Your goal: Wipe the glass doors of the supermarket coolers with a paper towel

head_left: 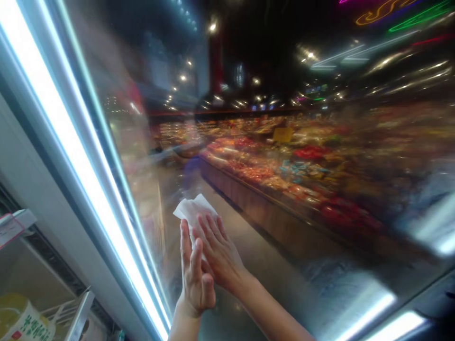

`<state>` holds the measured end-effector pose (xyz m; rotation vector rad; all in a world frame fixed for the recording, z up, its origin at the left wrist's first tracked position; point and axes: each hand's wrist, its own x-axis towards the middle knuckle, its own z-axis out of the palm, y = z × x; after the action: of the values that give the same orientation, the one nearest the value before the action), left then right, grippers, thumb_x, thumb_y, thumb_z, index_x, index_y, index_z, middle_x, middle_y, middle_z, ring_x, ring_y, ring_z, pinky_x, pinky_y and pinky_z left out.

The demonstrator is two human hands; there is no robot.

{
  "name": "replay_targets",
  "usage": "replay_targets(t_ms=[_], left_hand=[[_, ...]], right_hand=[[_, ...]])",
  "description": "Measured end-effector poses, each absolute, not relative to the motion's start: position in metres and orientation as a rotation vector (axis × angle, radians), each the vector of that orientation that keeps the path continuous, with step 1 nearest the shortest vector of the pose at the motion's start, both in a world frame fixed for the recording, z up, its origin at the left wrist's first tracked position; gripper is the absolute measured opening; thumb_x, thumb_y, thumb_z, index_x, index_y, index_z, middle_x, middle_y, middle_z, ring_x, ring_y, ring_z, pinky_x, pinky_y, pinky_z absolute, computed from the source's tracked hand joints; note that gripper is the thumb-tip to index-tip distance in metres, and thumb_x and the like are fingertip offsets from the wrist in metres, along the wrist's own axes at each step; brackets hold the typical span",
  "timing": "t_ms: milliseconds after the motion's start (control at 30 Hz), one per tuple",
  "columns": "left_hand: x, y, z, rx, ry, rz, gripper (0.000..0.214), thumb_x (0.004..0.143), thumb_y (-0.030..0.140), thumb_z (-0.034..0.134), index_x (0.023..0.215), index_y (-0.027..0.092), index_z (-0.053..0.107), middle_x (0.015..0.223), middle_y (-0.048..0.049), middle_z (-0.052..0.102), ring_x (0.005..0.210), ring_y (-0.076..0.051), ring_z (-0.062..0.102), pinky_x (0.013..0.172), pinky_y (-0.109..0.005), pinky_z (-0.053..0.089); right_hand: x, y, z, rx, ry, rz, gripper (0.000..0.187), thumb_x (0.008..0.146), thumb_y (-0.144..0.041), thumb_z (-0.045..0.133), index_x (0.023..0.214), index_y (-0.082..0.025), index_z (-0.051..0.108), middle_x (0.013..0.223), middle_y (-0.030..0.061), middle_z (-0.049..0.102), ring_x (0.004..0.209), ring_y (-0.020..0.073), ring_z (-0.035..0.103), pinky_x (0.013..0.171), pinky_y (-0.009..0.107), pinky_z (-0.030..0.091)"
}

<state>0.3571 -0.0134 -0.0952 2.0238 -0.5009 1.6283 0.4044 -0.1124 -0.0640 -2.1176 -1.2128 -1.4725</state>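
My right hand [220, 251] lies flat over a white cloth or paper wipe [194, 207], its fingers pointing up and to the left. The wipe appears pressed against a clear glass pane [241, 284], its upper edge showing above the fingertips. Just beside it, my left hand [197, 279] is raised with fingers stretched upward and the thumb towards me. Its fingers come close to the wipe's lower left part; whether they touch it I cannot tell.
Bright light tubes [81, 156] run down the left along a cabinet frame. Shelves at the lower left hold a yellowish container [24, 317] with a white label. Beyond the glass, a long display [249, 189] of colourful goods is blurred. Light strips [369, 315] glare at lower right.
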Motion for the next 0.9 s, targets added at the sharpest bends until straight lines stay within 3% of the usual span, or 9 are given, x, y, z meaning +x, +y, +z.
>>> replay_targets(t_ms=[133,233,333,433,567,667,767,833,900], left_hand=[[0.402,-0.011,-0.076,2.134,-0.479,1.618,0.065,0.103,0.042,0.035,0.163,0.025,0.021,0.172,-0.0098,0.019,0.161,-0.031,0.003,0.13,-0.061,0.011],[0.435,0.003,-0.057,2.225,-0.243,1.762,0.077,0.095,0.031,0.055,0.164,0.026,0.019,0.174,-0.0075,0.002,0.159,-0.034,-0.013,0.127,-0.068,-0.002],[0.452,0.007,-0.044,2.203,-0.096,1.853,0.081,0.093,0.027,0.059,0.163,0.029,0.019,0.174,-0.0047,-0.006,0.159,-0.035,-0.015,0.125,-0.07,-0.004],[0.452,-0.006,-0.047,2.256,-0.244,1.904,0.082,0.093,0.03,0.06,0.163,0.026,0.019,0.174,-0.0039,-0.001,0.16,-0.034,-0.009,0.129,-0.061,-0.002],[0.447,-0.006,-0.045,2.375,-0.553,1.948,0.074,0.097,0.034,0.055,0.163,0.031,0.021,0.173,0.0044,0.011,0.161,-0.023,0.006,0.133,-0.043,0.002],[0.446,0.009,-0.026,2.314,-0.329,1.969,0.074,0.097,0.021,0.049,0.164,0.023,0.017,0.173,-0.0065,0.012,0.161,-0.026,0.001,0.131,-0.056,-0.003],[0.446,0.0,-0.02,2.249,-0.208,1.991,0.078,0.096,0.02,0.048,0.164,0.015,0.012,0.172,-0.0164,0.004,0.16,-0.034,-0.007,0.127,-0.069,-0.003],[0.445,-0.019,-0.026,2.351,-0.462,2.001,0.077,0.096,0.025,0.052,0.164,0.021,0.016,0.172,-0.0092,0.01,0.161,-0.029,-0.002,0.131,-0.059,0.001],[0.443,-0.032,-0.028,2.462,-0.764,1.975,0.074,0.096,0.029,0.053,0.162,0.031,0.022,0.168,0.0018,0.028,0.16,-0.019,0.008,0.133,-0.044,0.004]], right_hand=[[0.417,-0.172,-0.073,-2.132,-1.072,-1.635,0.085,0.1,-0.034,0.054,0.166,-0.014,0.004,0.174,0.0062,0.002,0.161,0.0272,0.009,0.131,0.054,0.013],[0.437,-0.224,-0.067,-2.193,-0.675,-1.853,0.092,0.096,-0.033,0.064,0.166,-0.018,0.007,0.174,0.007,0.002,0.161,0.0323,0.003,0.128,0.066,0.006],[0.457,-0.279,-0.055,-2.245,-0.333,-1.968,0.088,0.097,-0.042,0.061,0.167,-0.02,0.011,0.174,0.0092,-0.002,0.16,0.0398,-0.004,0.121,0.077,0.004],[0.469,-0.317,-0.05,-2.288,-0.25,-1.946,0.083,0.099,-0.046,0.052,0.167,-0.021,0.012,0.174,0.011,-0.003,0.159,0.0443,-0.004,0.117,0.082,0.005],[0.48,-0.327,-0.056,-2.284,-0.286,-1.915,0.086,0.098,-0.047,0.051,0.167,-0.023,0.007,0.174,0.0126,-0.003,0.158,0.0469,-0.004,0.115,0.084,0.009],[0.48,-0.32,-0.059,-2.269,-0.272,-1.925,0.087,0.096,-0.049,0.053,0.167,-0.023,0.009,0.174,0.0141,-0.001,0.157,0.0493,-0.001,0.114,0.086,0.01],[0.476,-0.316,-0.055,-2.256,-0.237,-1.919,0.083,0.097,-0.045,0.055,0.167,-0.023,0.015,0.173,0.017,0.014,0.157,0.0504,0.007,0.113,0.085,0.016],[0.473,-0.316,-0.052,-2.247,-0.25,-1.905,0.082,0.097,-0.043,0.056,0.167,-0.024,0.018,0.171,0.0188,0.022,0.156,0.0512,0.015,0.112,0.085,0.023],[0.471,-0.318,-0.051,-2.235,-0.296,-1.886,0.084,0.096,-0.042,0.058,0.167,-0.025,0.016,0.17,0.0193,0.022,0.154,0.0523,0.021,0.109,0.084,0.028]])
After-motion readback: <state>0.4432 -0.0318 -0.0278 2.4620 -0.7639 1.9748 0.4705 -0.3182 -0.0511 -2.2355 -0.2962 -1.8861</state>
